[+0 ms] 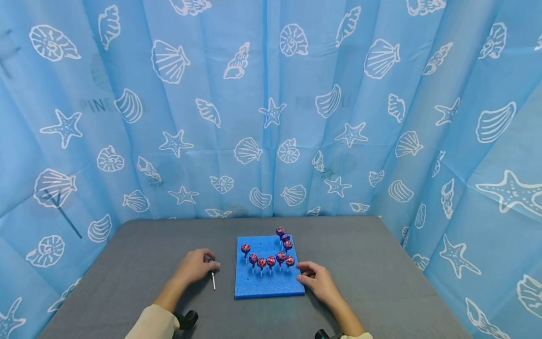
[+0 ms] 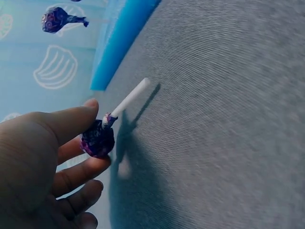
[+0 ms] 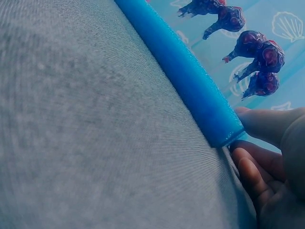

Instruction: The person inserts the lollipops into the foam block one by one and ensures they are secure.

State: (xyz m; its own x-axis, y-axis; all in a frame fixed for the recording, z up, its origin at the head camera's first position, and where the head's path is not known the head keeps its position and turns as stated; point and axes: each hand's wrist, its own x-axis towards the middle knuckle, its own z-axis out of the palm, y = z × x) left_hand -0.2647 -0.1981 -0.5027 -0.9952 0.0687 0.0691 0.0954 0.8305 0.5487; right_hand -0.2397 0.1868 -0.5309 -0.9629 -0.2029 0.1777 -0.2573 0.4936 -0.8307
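In the left wrist view, my left hand (image 2: 47,148) pinches a purple-wrapped lollipop (image 2: 98,139) by its candy end, between thumb and fingers. Its bare white stick (image 2: 131,98) points away from the palm, close over the grey table. The head view has this hand (image 1: 195,266) left of a blue foam board (image 1: 271,288). My right hand (image 1: 317,281) is at the board's right edge, thumb and fingers holding it by the near corner (image 3: 228,136). Several red and purple lollipops (image 1: 271,261) stand upright in the board, forming a bent row across the middle and up the right side.
Small holes (image 1: 264,244) dot the board's far part. The grey tabletop (image 1: 169,235) extends around it on all sides. Behind the table hangs a light blue curtain (image 1: 271,141) with white shells and starfish.
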